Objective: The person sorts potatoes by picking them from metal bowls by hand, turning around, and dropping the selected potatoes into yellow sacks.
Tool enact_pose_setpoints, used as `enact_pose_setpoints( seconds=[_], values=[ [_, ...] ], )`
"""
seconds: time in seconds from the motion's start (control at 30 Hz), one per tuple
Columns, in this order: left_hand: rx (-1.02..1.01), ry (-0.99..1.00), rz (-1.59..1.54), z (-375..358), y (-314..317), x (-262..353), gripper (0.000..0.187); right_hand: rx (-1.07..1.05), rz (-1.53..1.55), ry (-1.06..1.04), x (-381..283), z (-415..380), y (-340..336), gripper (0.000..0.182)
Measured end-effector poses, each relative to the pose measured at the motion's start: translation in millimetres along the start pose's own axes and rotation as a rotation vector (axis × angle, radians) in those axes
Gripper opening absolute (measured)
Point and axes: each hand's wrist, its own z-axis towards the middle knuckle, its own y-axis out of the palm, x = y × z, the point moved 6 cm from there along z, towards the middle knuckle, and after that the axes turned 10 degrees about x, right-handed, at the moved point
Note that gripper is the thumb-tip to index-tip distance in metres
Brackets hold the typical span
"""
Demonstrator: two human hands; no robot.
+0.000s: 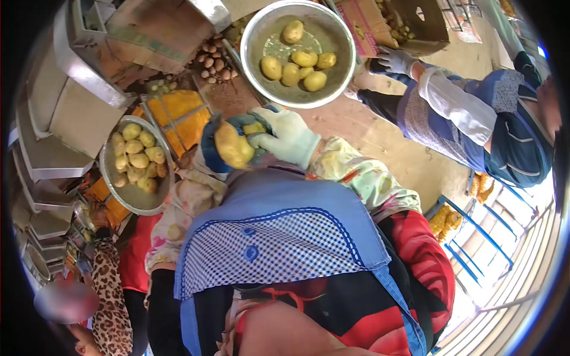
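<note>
In front of the apron, my left hand (pixel 215 142), in a dark blue glove, is closed around a large potato (pixel 232 145). My right hand (pixel 289 136) wears a pale glove and presses its bent fingers against the potato's far side, near a smaller yellow-green piece (pixel 254 128). Whether the right hand grips a tool is hidden. Just beyond the hands stands a big metal basin (pixel 254 80) with several peeled potatoes (pixel 304 58) in it. To the left, another metal basin (pixel 107 172) is filled with potatoes (pixel 138 160).
Orange sacks (pixel 175 114) and small brown potatoes (pixel 215 61) lie between the basins. Metal bins (pixel 59 130) line the left side. A co-worker (pixel 469 113) with gloved hands is at the right; another person (pixel 111 291) is at lower left. Blue racks (pixel 481 225) stand at right.
</note>
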Motion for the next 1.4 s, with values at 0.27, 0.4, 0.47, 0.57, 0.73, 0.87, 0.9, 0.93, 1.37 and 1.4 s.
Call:
enact_pose_setpoints(
  seconds=[0.27, 0.4, 0.47, 0.57, 0.73, 0.87, 0.9, 0.93, 1.37, 1.4],
  values=[
    [-0.012, 0.015, 0.113, -16, 3, 6, 0.075, 0.229, -0.27, 0.047, 22, -25, -52, 0.054],
    [-0.002, 0.022, 0.103, -27, -11, 12, 0.075, 0.201, -0.623, 0.11, 96, -31, -53, 0.047],
    [0.005, 0.0, 0.031, -34, -16, 10, 0.072, 0.228, -0.594, 0.093, 105, -19, -48, 0.047],
    [0.086, 0.06, 0.033, -37, -33, 17, 0.067, 0.29, -0.49, 0.145, 95, -3, -54, 0.041],
    [0.101, 0.061, 0.029, -35, -34, 14, 0.067, 0.13, -0.855, 0.212, 92, 38, -73, 0.035],
    [0.079, 0.088, 0.034, -39, -25, 11, 0.067, -0.059, -1.023, 0.293, 111, 64, -64, 0.051],
    [0.085, 0.09, 0.023, -40, -24, 12, 0.067, -0.07, -1.026, 0.334, 119, 66, -63, 0.055],
    [0.088, 0.091, 0.023, -40, -22, 10, 0.067, -0.044, -1.079, 0.317, 125, 70, -61, 0.053],
    [0.158, 0.077, 0.035, -8, 16, 0, 0.067, 0.313, 0.38, 0.388, 112, 25, -79, 0.043],
    [0.186, 0.076, 0.036, -6, 17, 0, 0.067, 0.231, 0.437, 0.43, 109, 19, -72, 0.039]
  ],
)
